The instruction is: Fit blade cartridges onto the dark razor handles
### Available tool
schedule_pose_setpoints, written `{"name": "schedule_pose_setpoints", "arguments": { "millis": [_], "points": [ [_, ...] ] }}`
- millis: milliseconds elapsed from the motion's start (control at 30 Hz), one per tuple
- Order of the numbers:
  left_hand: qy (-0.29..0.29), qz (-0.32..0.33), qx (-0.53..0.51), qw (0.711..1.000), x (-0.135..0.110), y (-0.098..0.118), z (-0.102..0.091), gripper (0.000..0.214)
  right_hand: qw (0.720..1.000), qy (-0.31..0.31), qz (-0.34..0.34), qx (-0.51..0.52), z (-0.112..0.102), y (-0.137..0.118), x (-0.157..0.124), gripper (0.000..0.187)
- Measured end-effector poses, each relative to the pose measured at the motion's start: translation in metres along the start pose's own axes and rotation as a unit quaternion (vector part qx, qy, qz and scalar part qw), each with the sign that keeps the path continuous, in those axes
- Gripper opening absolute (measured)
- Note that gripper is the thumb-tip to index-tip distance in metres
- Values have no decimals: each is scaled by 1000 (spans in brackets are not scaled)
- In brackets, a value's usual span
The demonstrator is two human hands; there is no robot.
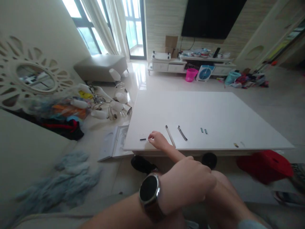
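Low over the near left part of the white table (186, 108), my right hand (157, 140) has its fingers bent and fingertips close together; anything between them is too small to make out. Just left of the fingertips lies a short black piece (143, 139). To the right of that hand are a long pale stick-like item (170, 135) with a dark tip and a slim dark metallic tool (182, 133). My left hand (188, 183), wearing a round watch (149, 188) at the wrist, is closed over my right forearm.
Two small batteries-like cylinders (204, 130) and a small yellow-black piece (235, 145) lie farther right. A red stool-like object (269, 165) stands by the near right edge. Left are an open white box (114, 141), a lamp with white shades (100, 114) and grey fluffy fabric (73, 178).
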State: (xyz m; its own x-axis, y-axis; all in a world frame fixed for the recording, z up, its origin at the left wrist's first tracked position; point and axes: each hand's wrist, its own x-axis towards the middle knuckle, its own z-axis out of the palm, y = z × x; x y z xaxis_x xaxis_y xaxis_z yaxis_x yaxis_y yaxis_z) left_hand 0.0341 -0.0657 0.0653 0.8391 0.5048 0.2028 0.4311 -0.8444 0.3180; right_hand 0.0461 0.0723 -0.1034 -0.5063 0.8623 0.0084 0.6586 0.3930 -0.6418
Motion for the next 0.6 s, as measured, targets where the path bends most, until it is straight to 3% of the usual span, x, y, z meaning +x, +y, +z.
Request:
{"name": "schedule_pose_setpoints", "arguments": {
  "millis": [100,267,600],
  "points": [
    [-13,13,-25,1000,-1,-7,-2,10,1000,-9,0,-14,26,2,15,15],
    [-26,-13,-11,1000,1,-14,-9,13,999,-11,4,-36,50,6,29,20],
    [3,-18,-15,1000,0,-11,-6,18,998,-12,18,-63,64,7,33,20]
  ]
}}
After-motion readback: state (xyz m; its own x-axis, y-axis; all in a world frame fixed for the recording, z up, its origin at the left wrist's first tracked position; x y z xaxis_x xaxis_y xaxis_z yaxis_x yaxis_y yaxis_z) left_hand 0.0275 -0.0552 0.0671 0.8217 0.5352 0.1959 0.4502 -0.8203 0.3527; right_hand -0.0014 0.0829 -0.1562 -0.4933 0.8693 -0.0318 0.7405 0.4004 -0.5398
